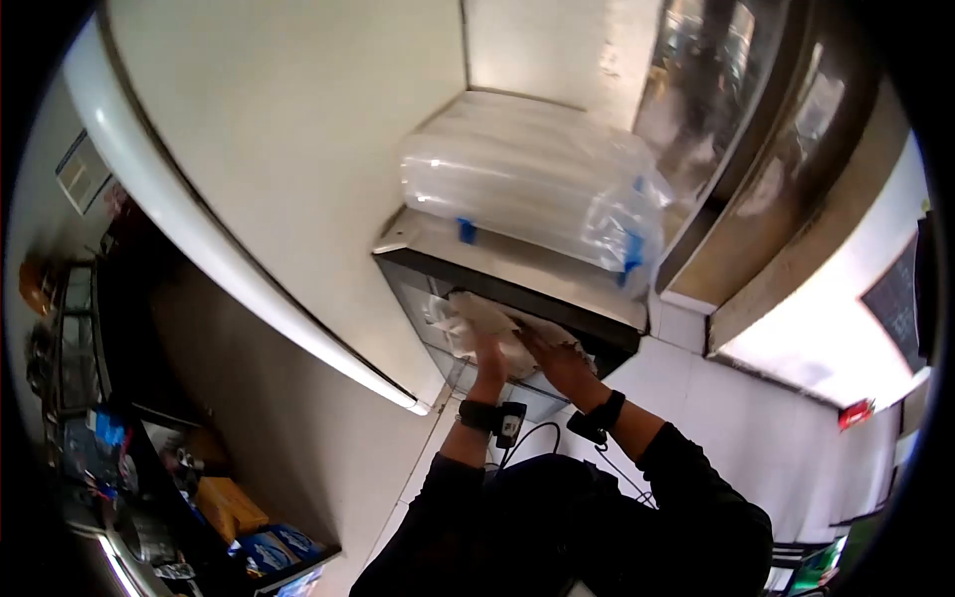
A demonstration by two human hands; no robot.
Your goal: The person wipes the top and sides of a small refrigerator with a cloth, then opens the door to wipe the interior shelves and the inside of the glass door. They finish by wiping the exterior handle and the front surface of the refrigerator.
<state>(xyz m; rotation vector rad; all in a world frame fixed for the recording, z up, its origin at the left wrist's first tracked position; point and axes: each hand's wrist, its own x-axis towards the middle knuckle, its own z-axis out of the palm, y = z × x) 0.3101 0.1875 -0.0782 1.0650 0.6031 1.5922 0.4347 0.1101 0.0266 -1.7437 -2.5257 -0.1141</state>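
A crumpled off-white cloth (479, 312) is spread at the dark front edge of a low glass-fronted cabinet (438, 261). My left hand (489, 364) is closed on the cloth's near side, its fingertips lost in the folds. Just to the right, my right hand (559, 366) lies with fingers stretched over the cloth, pointing up and left. Both wrists wear black straps with small devices. On the cabinet top, above my hands, rests a large clear plastic-wrapped bundle (527, 184) with blue bits at its lower edge.
A tall white panel (288, 149) rises close on the left. Shelves hold an orange-brown box (229, 505) and blue packets (274, 547) at lower left. To the right are a glass door (701, 90) and white floor tiles (686, 388). Black cables (532, 430) hang near my body.
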